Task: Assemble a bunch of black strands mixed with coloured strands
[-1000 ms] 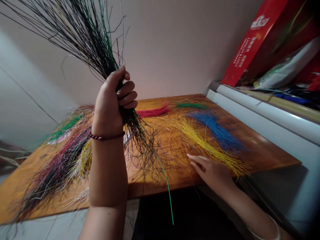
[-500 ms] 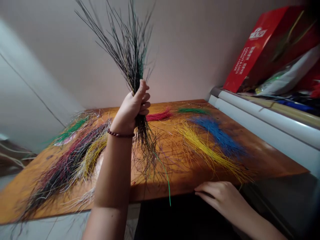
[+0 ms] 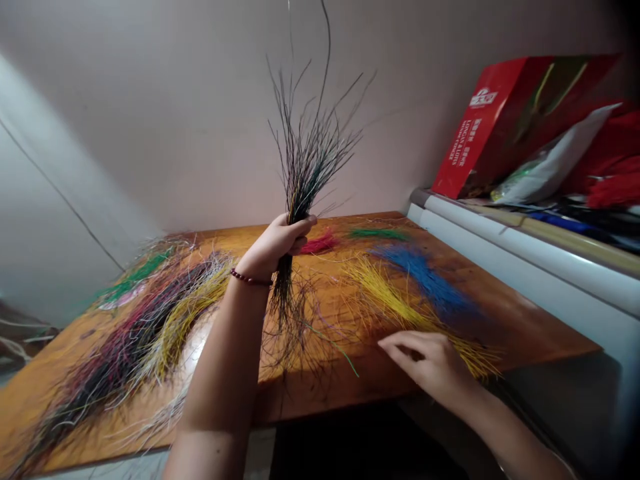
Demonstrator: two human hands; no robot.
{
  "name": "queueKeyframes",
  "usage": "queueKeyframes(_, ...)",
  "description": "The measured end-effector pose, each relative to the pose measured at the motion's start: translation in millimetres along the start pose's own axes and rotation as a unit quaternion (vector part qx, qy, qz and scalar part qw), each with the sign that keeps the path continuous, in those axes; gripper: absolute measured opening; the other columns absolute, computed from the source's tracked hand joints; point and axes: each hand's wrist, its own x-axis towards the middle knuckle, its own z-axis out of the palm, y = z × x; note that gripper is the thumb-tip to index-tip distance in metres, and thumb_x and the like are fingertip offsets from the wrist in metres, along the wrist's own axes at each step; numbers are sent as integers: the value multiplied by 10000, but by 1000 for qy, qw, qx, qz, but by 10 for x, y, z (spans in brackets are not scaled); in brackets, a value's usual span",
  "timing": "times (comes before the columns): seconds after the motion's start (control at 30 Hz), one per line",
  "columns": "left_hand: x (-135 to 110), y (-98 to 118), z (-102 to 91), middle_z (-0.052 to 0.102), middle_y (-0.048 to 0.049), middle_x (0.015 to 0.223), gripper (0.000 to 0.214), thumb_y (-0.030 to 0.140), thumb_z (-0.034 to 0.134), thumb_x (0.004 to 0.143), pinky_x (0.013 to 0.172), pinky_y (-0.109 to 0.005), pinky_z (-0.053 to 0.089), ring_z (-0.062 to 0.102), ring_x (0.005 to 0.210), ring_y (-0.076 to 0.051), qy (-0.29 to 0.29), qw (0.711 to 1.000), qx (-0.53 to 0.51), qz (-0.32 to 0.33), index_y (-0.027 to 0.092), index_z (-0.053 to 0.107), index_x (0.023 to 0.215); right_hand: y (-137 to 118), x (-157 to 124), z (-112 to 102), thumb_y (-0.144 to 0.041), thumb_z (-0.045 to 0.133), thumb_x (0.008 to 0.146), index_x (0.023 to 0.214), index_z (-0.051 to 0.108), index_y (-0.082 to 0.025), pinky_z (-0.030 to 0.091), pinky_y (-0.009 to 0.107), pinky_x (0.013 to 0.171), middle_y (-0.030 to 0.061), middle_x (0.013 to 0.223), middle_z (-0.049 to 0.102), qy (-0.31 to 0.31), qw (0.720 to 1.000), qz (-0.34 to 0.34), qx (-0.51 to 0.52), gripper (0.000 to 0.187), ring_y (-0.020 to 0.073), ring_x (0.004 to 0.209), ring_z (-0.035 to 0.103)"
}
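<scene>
My left hand (image 3: 287, 243) is closed round a bundle of thin dark wires (image 3: 310, 173), held upright above the table. The strands fan out above the fist, a few reaching much higher, and the lower ends hang just over the tabletop. My right hand (image 3: 433, 363) hovers at the table's front edge by the yellow strands (image 3: 395, 297), thumb and forefinger pinched together; whether a thin strand is between them is too small to tell. Loose dark strands (image 3: 310, 340) lie tangled below my left hand, with one bright green strand (image 3: 345, 357) among them.
A wooden table (image 3: 530, 320) carries blue (image 3: 427, 273), red (image 3: 320, 241) and green (image 3: 377, 233) bundles. On the left lie mixed dark-red, black, yellow and white strands (image 3: 145, 327). A red box (image 3: 480, 127) and a plastic bag (image 3: 555, 160) stand on the white surface (image 3: 525, 240) at right.
My left hand has come lower with the wire bundle, whose top now leans right instead of left. My right hand has risen from below the table edge to over it.
</scene>
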Motion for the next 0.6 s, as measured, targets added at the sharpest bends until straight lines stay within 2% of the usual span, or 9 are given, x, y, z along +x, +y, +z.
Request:
queueKeyframes(0.07,14,-19,43,248,72,521,339,306,628,759,366,-169,128,207,399,-19,-5,1000,20,-11,185,340,630,-89,149,-83,-314,572,833,817,696,-233,504,258,686,15,812,707,48,995,32,76,148,153,737,656)
queueKeyframes(0.13,18,-25,104,247,71,511,358,322,639,751,370,-180,120,197,400,-20,-19,999,33,-23,185,338,614,-177,329,-120,-351,593,812,835,705,-215,506,258,625,27,758,695,92,980,89,152,177,150,678,639)
queueKeyframes(0.2,6,-13,180,255,68,510,356,340,643,747,374,-188,117,199,406,-23,-38,998,41,-31,182,354,611,-256,528,-111,-398,612,785,862,707,-190,457,231,480,36,706,676,129,952,149,233,241,124,558,584)
queueKeyframes(0.27,-21,12,261,258,66,513,351,357,643,747,379,-193,120,202,411,-25,-61,997,44,-36,178,371,615,-319,725,-70,-439,634,750,883,701,-172,374,209,386,46,715,672,165,918,181,312,306,86,466,498)
queueKeyframes(0.33,-58,40,334,248,69,515,346,369,643,745,384,-196,118,196,413,-28,-82,995,43,-38,177,381,627,-362,897,-26,-461,653,720,902,693,-176,336,202,368,59,793,684,202,888,184,371,340,58,440,433)
queueKeyframes(0.43,-110,62,413,241,75,512,346,384,653,731,388,-201,119,193,410,-33,-96,994,50,-35,183,384,648,-398,1065,0,-463,665,702,901,681,-211,349,205,394,61,911,686,250,860,169,412,321,50,466,414)
queueKeyframes(0.5,-134,61,447,253,73,503,361,401,657,720,389,-206,118,197,406,-37,-97,993,63,-30,187,375,644,-412,1116,-12,-464,662,707,889,675,-229,346,210,399,54,934,683,270,854,161,414,298,51,475,409)
queueKeyframes(0.6,-148,44,484,262,70,494,364,414,657,711,390,-215,112,200,403,-43,-98,991,84,-26,190,379,639,-427,1133,-35,-482,645,718,874,669,-231,337,220,398,49,910,681,275,862,160,395,297,55,469,395)
